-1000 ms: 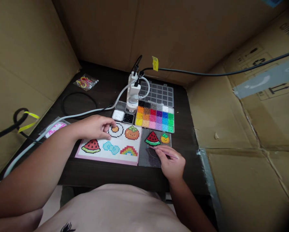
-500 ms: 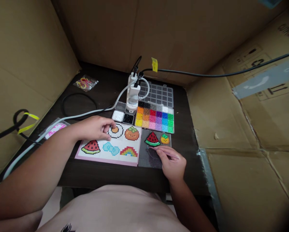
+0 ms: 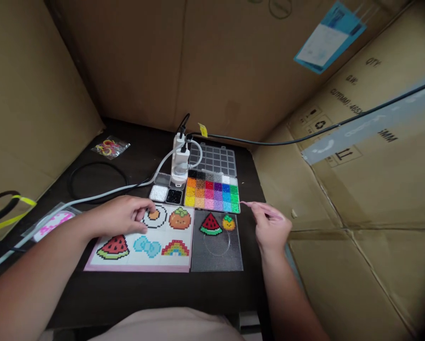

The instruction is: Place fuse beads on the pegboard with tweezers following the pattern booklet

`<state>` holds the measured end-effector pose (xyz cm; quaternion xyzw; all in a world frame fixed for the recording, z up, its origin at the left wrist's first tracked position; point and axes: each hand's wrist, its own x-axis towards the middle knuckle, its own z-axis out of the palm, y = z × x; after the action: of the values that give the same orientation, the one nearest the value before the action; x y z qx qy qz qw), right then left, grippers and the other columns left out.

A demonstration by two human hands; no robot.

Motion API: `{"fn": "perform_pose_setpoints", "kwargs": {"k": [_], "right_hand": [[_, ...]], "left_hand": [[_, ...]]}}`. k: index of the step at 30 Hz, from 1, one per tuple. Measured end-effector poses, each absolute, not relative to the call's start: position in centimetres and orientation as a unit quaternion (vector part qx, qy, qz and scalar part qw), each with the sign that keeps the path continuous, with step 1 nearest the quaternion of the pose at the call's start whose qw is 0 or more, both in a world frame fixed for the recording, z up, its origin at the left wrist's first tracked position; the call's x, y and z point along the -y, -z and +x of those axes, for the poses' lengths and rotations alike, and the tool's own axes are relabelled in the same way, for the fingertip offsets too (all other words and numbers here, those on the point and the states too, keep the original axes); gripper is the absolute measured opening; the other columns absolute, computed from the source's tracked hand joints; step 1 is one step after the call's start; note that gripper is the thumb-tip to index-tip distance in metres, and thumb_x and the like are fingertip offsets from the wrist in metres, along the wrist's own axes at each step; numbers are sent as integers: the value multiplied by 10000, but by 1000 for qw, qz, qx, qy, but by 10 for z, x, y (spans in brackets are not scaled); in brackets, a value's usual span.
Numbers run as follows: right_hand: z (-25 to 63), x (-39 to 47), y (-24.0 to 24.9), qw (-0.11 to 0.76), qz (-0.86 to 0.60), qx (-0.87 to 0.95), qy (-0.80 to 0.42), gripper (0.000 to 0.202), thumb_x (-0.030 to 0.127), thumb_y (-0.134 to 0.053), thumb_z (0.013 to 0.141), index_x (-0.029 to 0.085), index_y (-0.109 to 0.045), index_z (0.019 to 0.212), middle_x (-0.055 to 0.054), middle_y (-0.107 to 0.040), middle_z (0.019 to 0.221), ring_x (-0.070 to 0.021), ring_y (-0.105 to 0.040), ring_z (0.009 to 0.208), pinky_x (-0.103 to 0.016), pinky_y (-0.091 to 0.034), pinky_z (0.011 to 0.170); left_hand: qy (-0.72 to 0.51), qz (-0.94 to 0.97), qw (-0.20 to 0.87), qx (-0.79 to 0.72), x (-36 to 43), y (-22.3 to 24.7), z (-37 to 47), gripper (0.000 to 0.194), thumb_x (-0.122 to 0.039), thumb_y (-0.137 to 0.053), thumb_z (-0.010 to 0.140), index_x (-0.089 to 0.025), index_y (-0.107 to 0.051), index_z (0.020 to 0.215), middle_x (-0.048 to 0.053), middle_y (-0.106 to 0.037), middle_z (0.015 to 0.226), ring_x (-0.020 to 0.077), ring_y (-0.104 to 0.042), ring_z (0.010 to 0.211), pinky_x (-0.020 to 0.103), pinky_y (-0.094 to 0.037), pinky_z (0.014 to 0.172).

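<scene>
My right hand (image 3: pixel 272 229) grips pink tweezers (image 3: pixel 248 204), their tips by the right front corner of the bead box (image 3: pixel 239 193), near the green beads (image 3: pixel 234 207). My left hand (image 3: pixel 120 215) rests on the pattern sheet (image 3: pixel 137 266), thumb and index finger apart beside the fried-egg picture (image 3: pixel 154 215), with nothing held. Between the sheet and my right hand lies a clear pegboard (image 3: pixel 216 264). On it sit a bead watermelon slice (image 3: pixel 211 224) and a small orange bead fruit (image 3: pixel 228 222).
A white power strip (image 3: pixel 179 161) with plugs stands behind a small case of white beads (image 3: pixel 159 193) and black beads (image 3: pixel 173 196). A grey-white cable (image 3: pixel 102 193) crosses the left side. Cardboard walls (image 3: pixel 145 71) surround the table. A packet of coloured bands (image 3: pixel 110 147) lies far left.
My right hand has carried the tweezers from the pegboard up and right to the bead box corner. My left hand stays by the egg picture. The camera view has tilted upward.
</scene>
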<state>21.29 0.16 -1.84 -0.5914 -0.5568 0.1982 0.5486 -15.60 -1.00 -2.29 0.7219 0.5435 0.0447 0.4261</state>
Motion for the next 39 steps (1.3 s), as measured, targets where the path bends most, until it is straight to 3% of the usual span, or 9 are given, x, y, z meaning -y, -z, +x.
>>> {"fn": "perform_pose_setpoints", "kwargs": {"k": [7, 18, 39], "right_hand": [[205, -9, 35, 487, -607, 595, -201, 182, 323, -693, 755, 150, -743, 725, -81, -731, 736, -186, -689, 692, -302, -565, 664], [208, -34, 25, 499, -593, 594, -214, 183, 327, -689, 763, 152, -740, 752, -84, -739, 773, -201, -695, 734, -322, -553, 709], [202, -32, 50, 518, -594, 563, -251, 198, 338, -687, 762, 151, -734, 719, -91, -736, 752, -195, -690, 703, -309, -559, 668]], "left_hand": [[-29, 727, 416, -545, 9, 21, -154, 345, -351, -662, 674, -213, -656, 989, -38, -559, 675, 115, -488, 589, 225, -343, 549], [-36, 721, 422, -548, 10, 22, -156, 343, -333, -657, 667, -223, -662, 992, -42, -551, 668, 118, -487, 592, 225, -335, 542], [-26, 730, 410, -546, 9, 25, -156, 325, -341, -654, 690, -233, -651, 997, -37, -560, 692, 127, -514, 613, 230, -357, 560]]}}
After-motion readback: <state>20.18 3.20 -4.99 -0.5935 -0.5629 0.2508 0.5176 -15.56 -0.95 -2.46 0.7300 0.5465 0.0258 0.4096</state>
